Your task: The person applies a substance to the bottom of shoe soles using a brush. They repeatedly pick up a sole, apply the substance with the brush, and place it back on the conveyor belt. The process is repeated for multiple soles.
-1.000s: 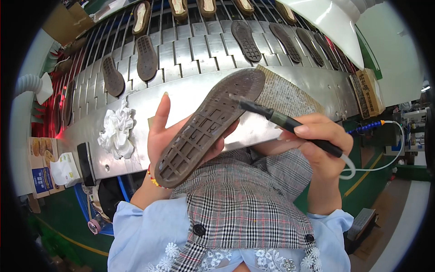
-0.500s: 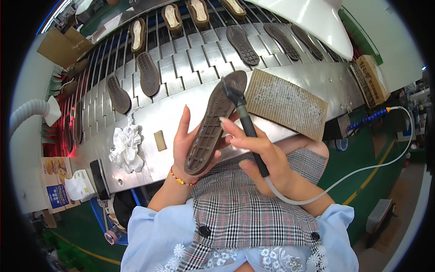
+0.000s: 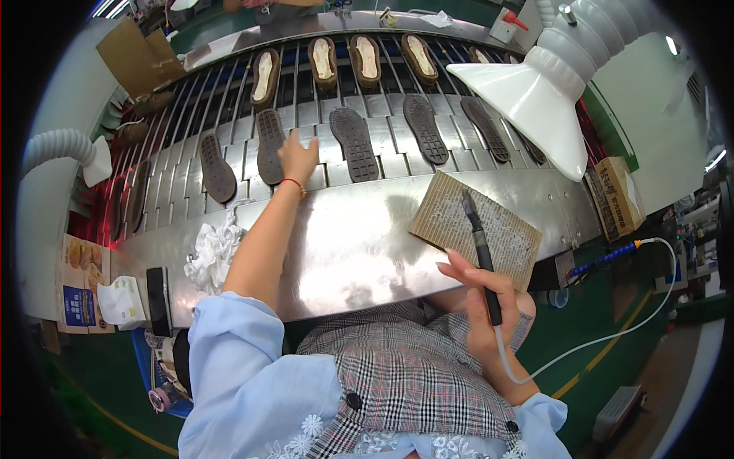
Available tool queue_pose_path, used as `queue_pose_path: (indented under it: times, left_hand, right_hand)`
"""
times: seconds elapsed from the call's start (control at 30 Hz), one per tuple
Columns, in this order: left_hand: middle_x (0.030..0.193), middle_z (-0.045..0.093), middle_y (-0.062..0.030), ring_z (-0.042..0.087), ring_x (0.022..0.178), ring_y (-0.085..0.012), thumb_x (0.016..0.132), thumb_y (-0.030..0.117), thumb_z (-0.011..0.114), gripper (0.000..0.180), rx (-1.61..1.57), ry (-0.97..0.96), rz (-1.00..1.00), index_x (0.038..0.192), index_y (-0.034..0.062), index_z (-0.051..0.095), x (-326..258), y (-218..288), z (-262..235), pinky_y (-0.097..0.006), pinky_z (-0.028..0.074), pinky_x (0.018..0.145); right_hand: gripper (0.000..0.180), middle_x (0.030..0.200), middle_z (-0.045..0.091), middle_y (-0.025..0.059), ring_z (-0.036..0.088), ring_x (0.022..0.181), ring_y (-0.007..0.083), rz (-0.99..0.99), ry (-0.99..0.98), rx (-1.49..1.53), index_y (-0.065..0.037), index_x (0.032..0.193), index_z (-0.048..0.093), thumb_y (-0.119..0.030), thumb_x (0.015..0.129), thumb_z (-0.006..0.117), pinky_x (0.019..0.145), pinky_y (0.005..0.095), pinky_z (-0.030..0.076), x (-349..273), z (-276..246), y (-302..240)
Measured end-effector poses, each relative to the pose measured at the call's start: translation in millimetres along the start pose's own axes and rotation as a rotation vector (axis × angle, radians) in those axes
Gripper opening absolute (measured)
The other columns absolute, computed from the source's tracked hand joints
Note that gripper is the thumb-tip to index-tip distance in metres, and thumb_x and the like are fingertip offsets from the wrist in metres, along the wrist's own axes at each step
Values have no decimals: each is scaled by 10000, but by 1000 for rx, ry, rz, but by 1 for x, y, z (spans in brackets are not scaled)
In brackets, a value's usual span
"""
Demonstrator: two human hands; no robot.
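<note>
My left hand (image 3: pixel 299 160) reaches over the metal conveyor, thumb and finger apart, beside the right edge of a brown shoe sole (image 3: pixel 268 136); whether a fingertip touches it I cannot tell. To the right of that hand lies another brown sole (image 3: pixel 354 144), tread side up and shiny. My right hand (image 3: pixel 488 302) grips a glue brush (image 3: pixel 483 252) with a black handle and a pale hose at its lower end. The brush tip is over a ribbed cardboard sheet (image 3: pixel 436 210) streaked with whitish residue.
More soles (image 3: pixel 425 130) lie along the conveyor (image 3: pixel 313 174), with shoe uppers (image 3: pixel 365 61) on the rods behind. A white extraction hood (image 3: pixel 535 92) hangs at right. Crumpled white cloth (image 3: pixel 214 252) and a phone (image 3: pixel 158 300) rest on the bench at left.
The sole from my left hand now lies on the conveyor, and that hand has moved forward and left to another sole. My right hand has drawn the brush right, away from the sole.
</note>
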State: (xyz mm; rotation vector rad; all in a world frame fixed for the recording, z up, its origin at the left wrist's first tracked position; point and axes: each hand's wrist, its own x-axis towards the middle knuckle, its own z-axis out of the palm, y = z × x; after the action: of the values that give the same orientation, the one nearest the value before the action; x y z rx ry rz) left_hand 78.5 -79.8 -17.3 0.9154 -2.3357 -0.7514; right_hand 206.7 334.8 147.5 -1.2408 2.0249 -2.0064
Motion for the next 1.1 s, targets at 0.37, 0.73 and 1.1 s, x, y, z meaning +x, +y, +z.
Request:
queue_pose_path:
  times: [0.37, 0.73, 1.1]
  left_hand:
    - [776, 594, 1, 525, 635, -79, 853, 25, 699, 159, -1430, -498, -610, 950, 87, 590, 32, -45, -75, -194, 412, 523]
    - [1502, 368, -99, 474, 1280, -310, 1032, 482, 216, 608, -2297, -925, -272, 1496, 97, 297, -205, 92, -143, -568, 477, 966]
    - [1546, 285, -108, 492, 1257, -268, 1042, 454, 255, 575, -1809, -417, 96, 1527, 148, 209, -223, 139, -160, -359, 536, 911]
  right_hand:
    - [385, 1112, 642, 149, 594, 1004, 194, 107, 130, -242, 24, 1312, 538, -145, 967, 568, 920, 292, 454, 6, -7, -7]
    - [401, 1079, 669, 171, 639, 928, 191, 530, 134, 914, 87, 1290, 526, -193, 1008, 471, 843, 283, 478, 16, 12, -2]
    - [334, 935, 689, 173, 670, 785, 293, -333, -246, -186, 58, 1110, 646, -61, 800, 673, 686, 352, 533, 16, 48, -64]
